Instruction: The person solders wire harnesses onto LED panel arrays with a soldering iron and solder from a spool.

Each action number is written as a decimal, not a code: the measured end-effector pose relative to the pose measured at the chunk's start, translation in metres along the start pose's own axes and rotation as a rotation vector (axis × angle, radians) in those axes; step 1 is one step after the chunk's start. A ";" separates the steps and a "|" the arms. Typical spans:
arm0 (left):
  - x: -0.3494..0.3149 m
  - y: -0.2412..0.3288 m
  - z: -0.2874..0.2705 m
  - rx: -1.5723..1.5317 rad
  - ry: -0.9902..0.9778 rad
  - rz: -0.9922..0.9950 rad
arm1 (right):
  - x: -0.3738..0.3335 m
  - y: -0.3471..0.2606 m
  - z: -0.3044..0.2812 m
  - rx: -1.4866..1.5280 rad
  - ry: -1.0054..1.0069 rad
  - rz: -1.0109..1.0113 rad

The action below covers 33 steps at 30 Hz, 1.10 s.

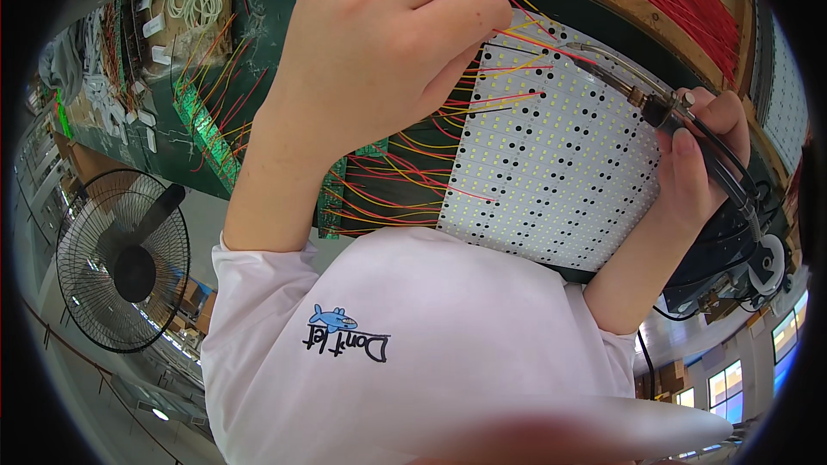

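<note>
My left hand [379, 43] is closed in a pinch on thin red and yellow wires [527, 35], whose ends reach over the far edge of a white LED panel [551, 146]. In my right hand [702, 146] is a soldering iron [663, 110] with a thin metal feed tube alongside its shaft. Its tip points left and sits close to the held wire ends; whether they touch I cannot tell. Rows of small yellowish LEDs and black dots cover the panel. More red, yellow and black wires [405, 174] run from its left edge to green circuit boards [330, 198].
Another green board [207, 133] with wires lies on the dark green table [194, 164] at left. A bundle of red wires [685, 9] fills a wooden tray at the far right. White cord [191, 2] lies far left. A black fan [125, 263] stands left; a solder reel [765, 265] sits right.
</note>
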State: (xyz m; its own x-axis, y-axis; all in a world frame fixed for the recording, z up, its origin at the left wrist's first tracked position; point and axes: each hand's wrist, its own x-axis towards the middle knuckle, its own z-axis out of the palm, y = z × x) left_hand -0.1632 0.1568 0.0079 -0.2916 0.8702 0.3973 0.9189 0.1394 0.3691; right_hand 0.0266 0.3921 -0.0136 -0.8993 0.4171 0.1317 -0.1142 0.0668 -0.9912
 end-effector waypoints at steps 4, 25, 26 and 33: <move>0.000 0.000 0.000 0.006 -0.017 -0.001 | 0.000 -0.001 0.001 0.028 -0.013 -0.007; 0.001 0.015 -0.008 -0.152 -0.074 0.046 | 0.002 0.004 -0.015 0.349 -0.021 0.045; 0.001 0.016 -0.006 -0.150 -0.075 0.046 | 0.002 0.005 -0.015 0.326 -0.027 0.020; -0.001 0.009 0.000 -0.154 -0.041 -0.028 | -0.002 0.004 -0.010 0.223 -0.047 0.003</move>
State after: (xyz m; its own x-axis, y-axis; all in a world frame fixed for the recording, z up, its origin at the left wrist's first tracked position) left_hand -0.1549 0.1571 0.0109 -0.3022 0.8861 0.3515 0.8580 0.0922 0.5053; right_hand 0.0320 0.4011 -0.0177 -0.9177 0.3742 0.1333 -0.1974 -0.1384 -0.9705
